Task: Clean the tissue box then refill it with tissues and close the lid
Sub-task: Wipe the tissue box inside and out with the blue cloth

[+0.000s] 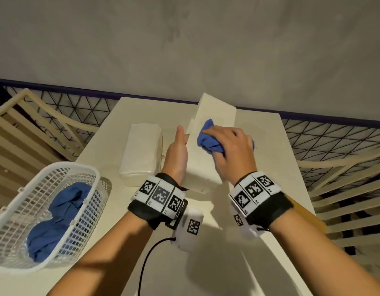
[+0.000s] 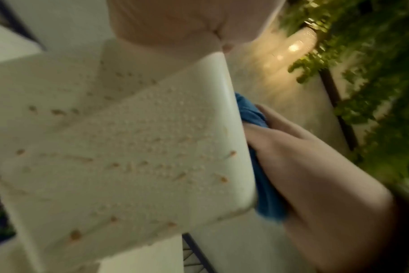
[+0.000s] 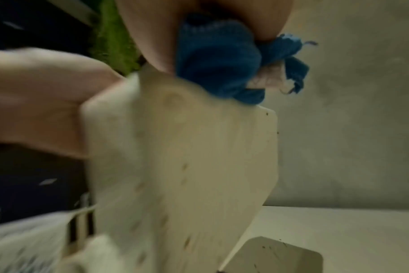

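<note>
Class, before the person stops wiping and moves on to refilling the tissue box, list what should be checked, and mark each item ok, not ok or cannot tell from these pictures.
1. Tissue box steadied: ok; the left hand braces its left side.
2. Blue cloth held firmly: ok; the right hand grips it bunched against the box.
3. Box surface clean: not ok; the left wrist view shows brown spots on one face.
4. Tissue pack within reach: ok; it lies on the table left of the box.
5. Lid position: cannot tell.
</note>
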`<state>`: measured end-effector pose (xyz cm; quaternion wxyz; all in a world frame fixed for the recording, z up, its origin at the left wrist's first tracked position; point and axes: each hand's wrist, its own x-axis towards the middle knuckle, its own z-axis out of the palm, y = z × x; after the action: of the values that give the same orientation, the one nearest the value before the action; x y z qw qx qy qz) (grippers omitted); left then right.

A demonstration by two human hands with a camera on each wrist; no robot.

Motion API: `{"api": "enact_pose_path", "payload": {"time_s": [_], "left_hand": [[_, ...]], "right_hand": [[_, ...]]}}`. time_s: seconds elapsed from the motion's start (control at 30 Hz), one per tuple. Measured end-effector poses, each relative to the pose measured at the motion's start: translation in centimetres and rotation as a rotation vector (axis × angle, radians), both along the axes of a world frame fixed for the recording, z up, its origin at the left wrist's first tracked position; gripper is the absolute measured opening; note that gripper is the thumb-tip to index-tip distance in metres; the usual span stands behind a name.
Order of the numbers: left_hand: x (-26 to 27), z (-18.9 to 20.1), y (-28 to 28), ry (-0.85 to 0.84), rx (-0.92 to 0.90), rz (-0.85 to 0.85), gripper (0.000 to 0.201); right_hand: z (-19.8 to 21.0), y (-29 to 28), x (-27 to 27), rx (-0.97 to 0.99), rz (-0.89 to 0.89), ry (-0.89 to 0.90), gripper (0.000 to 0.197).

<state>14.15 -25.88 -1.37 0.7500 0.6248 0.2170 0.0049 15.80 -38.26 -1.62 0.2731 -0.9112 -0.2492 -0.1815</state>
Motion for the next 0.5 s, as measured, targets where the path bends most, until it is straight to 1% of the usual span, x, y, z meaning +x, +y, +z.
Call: {"api": "enact_pose_path", "payload": {"time_s": [0.07,0.1,0.13,0.17,0.2,0.27,0.3,0.33,0.37,0.47,0.5], "left_hand": [[0.2,-0.4,0.5,0.003,-0.051,0.050,0.064],[0.1,-0.3,0.5,0.008,-0.073,0.035,0.056],[0.1,-0.5,0.5,0.024,-0.086,0.010,0.050],[-0.1,-0.4,0.3,0.040,-0.060,-0.007,0.047],[-0.2,-0.3,0.2,0.054,-0.034,-0.019,0.048],[-0.4,-0.5,0.5,0.060,0.012,-0.001,0.045],[-0.4,-0.4,0.7,0.067,0.011,0.007,0.039],[-0.4,-0.4,0.8,0.060,0.004,0.004,0.034],[-0.3,-0.3,1.0,0.051,-0.007,0.001,0.033],[0.0,-0.4,1.2,0.042,0.034,-0.001,0.034],[-0.1,-0.3,1.1,0.050,0.060,-0.009,0.032]], "right_hand": [[-0.9,-0.1,-1.9,-0.079,0.145,-0.082,0.046],[-1.3,-0.1,-2.4,-0.116,0.220,-0.103,0.047],[-1.3,-0.1,-2.4,-0.140,0.260,-0.079,0.046],[-1.0,0.1,-1.8,-0.132,0.255,-0.024,0.043],[-0.8,0.2,-0.8,-0.104,0.205,0.037,0.041],[-1.0,-0.1,1.3,-0.033,0.051,0.136,0.041],[-1.2,-0.6,1.7,0.015,-0.018,0.162,0.041],[-1.3,-0.9,1.5,0.049,-0.050,0.167,0.041],[-1.6,-1.0,0.7,0.060,-0.033,0.143,0.040],[-3.1,-0.3,-3.4,-0.031,0.172,0.044,0.046],[-3.3,0.0,-3.9,-0.070,0.223,0.018,0.046]]}}
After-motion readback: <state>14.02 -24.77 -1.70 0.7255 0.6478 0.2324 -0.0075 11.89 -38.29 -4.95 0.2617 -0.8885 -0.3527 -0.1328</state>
